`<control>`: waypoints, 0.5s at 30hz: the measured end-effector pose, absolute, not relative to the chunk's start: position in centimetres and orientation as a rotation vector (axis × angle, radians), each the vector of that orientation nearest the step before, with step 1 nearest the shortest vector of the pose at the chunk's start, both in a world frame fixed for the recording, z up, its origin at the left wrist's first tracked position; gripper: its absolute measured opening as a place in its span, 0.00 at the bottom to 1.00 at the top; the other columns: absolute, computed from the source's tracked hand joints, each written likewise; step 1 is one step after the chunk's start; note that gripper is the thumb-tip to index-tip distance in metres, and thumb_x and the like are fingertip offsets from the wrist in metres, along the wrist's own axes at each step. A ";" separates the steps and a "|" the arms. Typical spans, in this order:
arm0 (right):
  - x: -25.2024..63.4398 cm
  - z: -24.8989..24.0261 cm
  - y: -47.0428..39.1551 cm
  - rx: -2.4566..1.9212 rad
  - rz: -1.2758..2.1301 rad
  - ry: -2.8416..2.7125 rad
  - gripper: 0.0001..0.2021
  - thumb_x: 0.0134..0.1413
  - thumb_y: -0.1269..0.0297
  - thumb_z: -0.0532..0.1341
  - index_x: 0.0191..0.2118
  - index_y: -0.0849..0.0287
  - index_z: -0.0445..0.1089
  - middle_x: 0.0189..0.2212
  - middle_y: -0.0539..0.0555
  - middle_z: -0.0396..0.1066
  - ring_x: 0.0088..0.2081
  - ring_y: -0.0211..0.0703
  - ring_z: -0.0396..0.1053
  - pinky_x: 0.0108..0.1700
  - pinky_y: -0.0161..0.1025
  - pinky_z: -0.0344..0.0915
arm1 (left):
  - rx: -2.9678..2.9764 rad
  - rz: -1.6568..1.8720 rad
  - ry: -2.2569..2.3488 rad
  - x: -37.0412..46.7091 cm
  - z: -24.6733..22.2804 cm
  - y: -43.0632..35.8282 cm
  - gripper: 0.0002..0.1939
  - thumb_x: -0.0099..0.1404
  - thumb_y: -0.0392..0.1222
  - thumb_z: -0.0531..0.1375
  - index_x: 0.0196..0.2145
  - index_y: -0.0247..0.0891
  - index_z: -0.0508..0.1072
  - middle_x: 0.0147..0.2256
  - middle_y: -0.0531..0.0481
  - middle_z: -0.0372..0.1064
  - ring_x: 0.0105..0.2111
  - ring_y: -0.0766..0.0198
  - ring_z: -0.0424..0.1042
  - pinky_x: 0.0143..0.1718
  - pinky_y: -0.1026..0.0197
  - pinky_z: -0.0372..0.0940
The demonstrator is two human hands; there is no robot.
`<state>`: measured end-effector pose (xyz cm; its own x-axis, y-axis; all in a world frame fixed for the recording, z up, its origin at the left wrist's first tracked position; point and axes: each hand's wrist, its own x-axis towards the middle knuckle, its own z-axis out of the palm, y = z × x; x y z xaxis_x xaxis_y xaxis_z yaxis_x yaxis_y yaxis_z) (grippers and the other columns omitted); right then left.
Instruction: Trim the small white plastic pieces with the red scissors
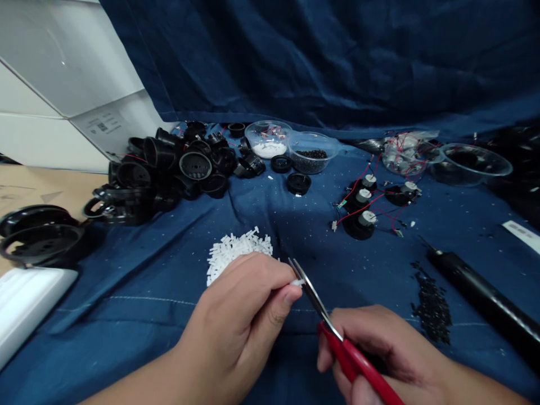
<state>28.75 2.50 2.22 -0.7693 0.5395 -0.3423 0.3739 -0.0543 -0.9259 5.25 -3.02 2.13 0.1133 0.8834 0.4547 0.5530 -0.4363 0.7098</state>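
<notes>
Blue cloth [139, 292] underneath — heap of white pieces [236, 253] just beyond. Left hand [240, 320] pinching a small white piece [297, 282] at the scissors [337, 332] blades; right hand [379, 354] clenched round the red handles — blades nearly shut.

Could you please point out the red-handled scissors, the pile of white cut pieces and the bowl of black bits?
red-handled scissors [353, 356]: head view, on the red handle.
pile of white cut pieces [236, 251]: head view, pile's middle.
bowl of black bits [311, 160]: head view, front wall.
</notes>
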 end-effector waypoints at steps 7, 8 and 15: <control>28.6 3.3 2.5 -0.992 2.106 -1.949 0.32 0.57 0.26 0.63 0.36 0.55 0.78 0.30 0.57 0.77 0.29 0.44 0.70 0.31 0.35 0.64 | 2.020 1.265 1.361 5.2 1.9 -2.9 0.07 0.76 0.32 0.56 0.42 0.40 0.72 0.35 0.55 0.70 0.35 0.69 0.70 0.42 0.64 0.66; 28.5 3.4 2.5 -0.979 2.133 -1.945 0.32 0.56 0.26 0.64 0.36 0.56 0.78 0.29 0.57 0.76 0.29 0.43 0.69 0.30 0.35 0.63 | 2.020 1.275 1.358 5.2 1.9 -2.9 0.06 0.76 0.33 0.55 0.42 0.40 0.72 0.34 0.55 0.70 0.34 0.69 0.69 0.42 0.64 0.66; 28.4 2.6 1.5 -0.985 2.035 -1.851 0.30 0.59 0.29 0.64 0.38 0.57 0.77 0.27 0.52 0.70 0.26 0.37 0.61 0.29 0.34 0.58 | 2.055 1.240 1.398 5.2 1.9 -2.9 0.07 0.76 0.32 0.55 0.41 0.40 0.71 0.34 0.55 0.70 0.35 0.66 0.70 0.42 0.60 0.66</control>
